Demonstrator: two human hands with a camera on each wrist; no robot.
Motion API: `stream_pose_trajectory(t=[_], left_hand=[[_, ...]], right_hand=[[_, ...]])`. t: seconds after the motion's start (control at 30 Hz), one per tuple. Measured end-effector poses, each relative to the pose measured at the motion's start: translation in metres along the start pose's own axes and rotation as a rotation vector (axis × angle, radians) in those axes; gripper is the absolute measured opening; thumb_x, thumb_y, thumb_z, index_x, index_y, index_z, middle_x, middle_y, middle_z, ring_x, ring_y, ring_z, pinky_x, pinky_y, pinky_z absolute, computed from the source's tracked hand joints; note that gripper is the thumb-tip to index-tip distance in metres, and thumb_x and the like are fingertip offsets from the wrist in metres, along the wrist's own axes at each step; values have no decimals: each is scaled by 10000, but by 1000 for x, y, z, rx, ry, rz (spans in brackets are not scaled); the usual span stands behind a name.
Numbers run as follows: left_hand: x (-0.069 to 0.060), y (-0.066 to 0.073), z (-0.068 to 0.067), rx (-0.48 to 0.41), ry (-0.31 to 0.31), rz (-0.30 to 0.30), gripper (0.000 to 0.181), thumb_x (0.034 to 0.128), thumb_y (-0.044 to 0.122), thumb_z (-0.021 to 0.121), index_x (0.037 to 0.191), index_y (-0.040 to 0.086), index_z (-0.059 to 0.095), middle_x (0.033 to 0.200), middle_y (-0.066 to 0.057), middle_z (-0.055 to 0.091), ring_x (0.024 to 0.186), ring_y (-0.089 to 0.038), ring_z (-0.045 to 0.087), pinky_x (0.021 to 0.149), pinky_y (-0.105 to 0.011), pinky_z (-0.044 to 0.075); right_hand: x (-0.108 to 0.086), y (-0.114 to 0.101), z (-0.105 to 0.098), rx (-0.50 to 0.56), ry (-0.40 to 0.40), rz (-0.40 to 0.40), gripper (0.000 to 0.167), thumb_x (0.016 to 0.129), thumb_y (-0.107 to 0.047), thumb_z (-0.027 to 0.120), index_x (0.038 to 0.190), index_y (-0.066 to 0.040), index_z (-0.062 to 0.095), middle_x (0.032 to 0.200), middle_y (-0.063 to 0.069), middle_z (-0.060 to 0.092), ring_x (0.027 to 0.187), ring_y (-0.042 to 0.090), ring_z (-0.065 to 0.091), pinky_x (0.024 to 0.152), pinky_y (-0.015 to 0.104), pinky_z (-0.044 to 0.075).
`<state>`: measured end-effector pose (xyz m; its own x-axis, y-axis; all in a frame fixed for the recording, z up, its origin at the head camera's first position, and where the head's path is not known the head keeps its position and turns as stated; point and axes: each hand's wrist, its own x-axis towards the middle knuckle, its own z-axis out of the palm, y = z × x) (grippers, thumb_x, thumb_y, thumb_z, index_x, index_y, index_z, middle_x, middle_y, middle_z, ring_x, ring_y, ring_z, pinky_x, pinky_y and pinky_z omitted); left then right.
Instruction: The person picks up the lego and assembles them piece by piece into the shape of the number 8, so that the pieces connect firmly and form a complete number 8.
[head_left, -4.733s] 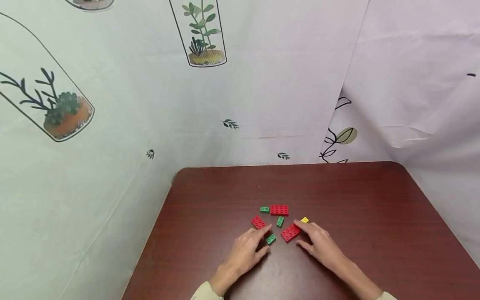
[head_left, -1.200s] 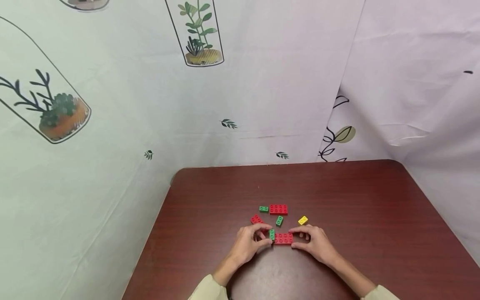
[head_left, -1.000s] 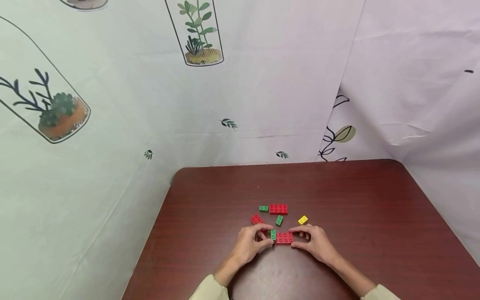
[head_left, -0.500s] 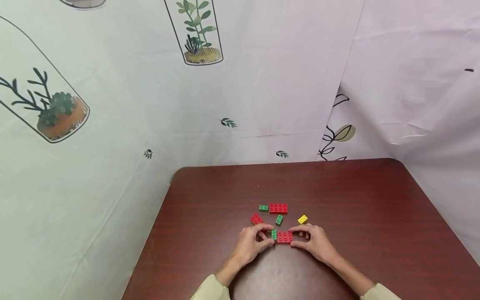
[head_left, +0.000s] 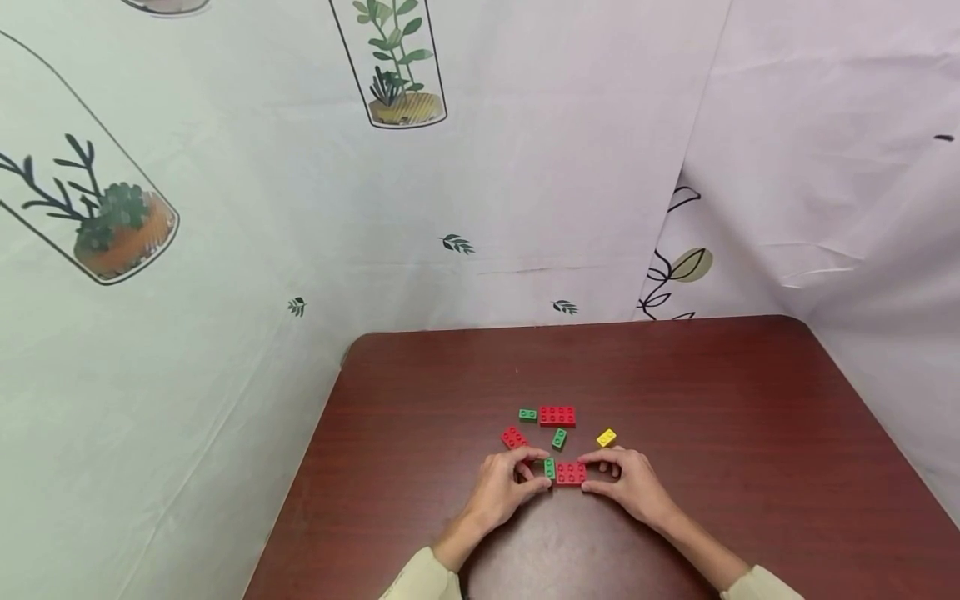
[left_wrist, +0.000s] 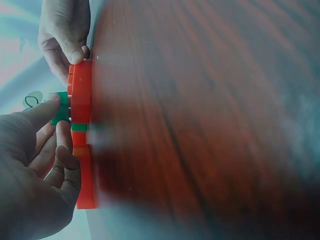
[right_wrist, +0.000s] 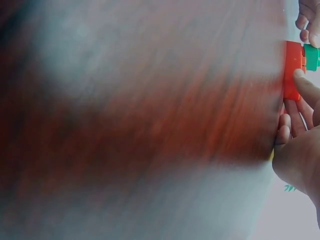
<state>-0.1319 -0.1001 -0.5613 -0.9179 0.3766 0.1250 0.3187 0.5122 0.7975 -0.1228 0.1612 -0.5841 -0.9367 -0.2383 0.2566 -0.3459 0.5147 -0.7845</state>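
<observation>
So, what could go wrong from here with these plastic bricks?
The small green plastic brick, pinched over the left end of a rectangular red plastic brick, might seat askew on it. The right hand grips only that brick's right end, so pressing could tip it. The left hand might nudge the angled red plastic brick just beyond it.

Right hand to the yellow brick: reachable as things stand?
Probably yes: the yellow brick lies just beyond the right hand, with no other brick between them. That hand grips a red brick, though, so it would likely have to let go first.
</observation>
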Motion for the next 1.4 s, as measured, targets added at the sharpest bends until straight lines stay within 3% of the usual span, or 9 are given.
stream_pose_trajectory(t=[0.3,0.8,1.4], left_hand=[[1,-1,0,36,4,58,310,887,212,882,1180,160,795,802,89,731,656,52,615,604,-175,484],[0,-1,1,62,-7,24,309,897,237,875,1192,191,796,793,131,698,631,46,582,581,-173,456],[1,-2,2,139,27,82,307,895,268,883,1185,213,798,917,43,763,641,83,559,587,-141,446]], right_hand=[[1,-2,1,-8,6,6,315,751,-161,976,1038,-165,847,814,-109,618,725,35,512,646,254,451],[2,-3,-3,-17,-19,4,305,761,-171,969,1039,-127,851,799,-80,633,710,38,518,623,249,454],[4,-3,-3,-22,-8,-4,305,750,-157,975,1028,-127,853,794,-85,628,706,31,511,619,246,452]])
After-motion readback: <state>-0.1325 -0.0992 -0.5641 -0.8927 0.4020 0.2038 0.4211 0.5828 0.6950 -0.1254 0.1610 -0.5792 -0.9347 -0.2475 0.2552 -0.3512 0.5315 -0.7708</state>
